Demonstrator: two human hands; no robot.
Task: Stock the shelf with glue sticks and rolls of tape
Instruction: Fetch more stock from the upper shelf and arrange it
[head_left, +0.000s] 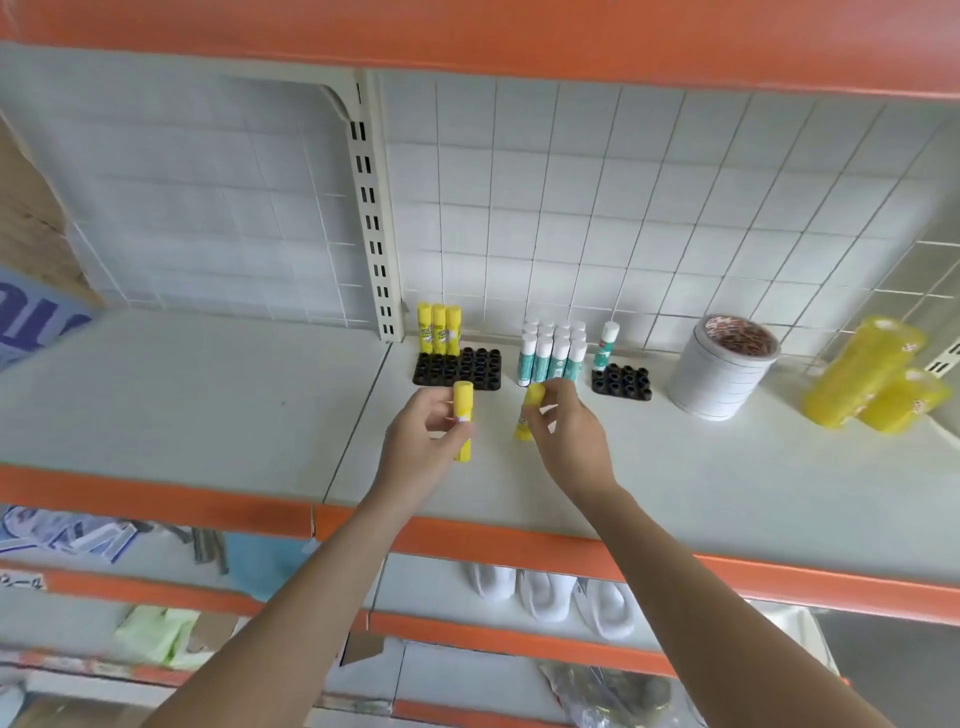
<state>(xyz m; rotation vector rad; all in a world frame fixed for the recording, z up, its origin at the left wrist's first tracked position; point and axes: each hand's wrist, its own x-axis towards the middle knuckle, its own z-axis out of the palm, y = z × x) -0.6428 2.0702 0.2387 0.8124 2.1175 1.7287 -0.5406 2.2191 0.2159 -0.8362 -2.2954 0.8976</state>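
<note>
head view: a white shelf (208, 395) with an orange front edge carries a stack of white tape rolls (719, 371) and yellow tape rolls (865, 376) at the right — then teal glue sticks (553, 353) and two black trays (457, 366). three yellow sticks (439, 322) stand in the left tray. left hand (421, 431) grips a yellow glue stick (462, 426); right hand (563, 428) pinches another (530, 410) — both above the shelf.

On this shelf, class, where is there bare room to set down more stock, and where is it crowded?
Free: the shelf left of the upright, and the front strip between the black tray and the orange edge, right of the hands. Crowded: the back right, from yellow glue sticks to tape rolls.
</note>
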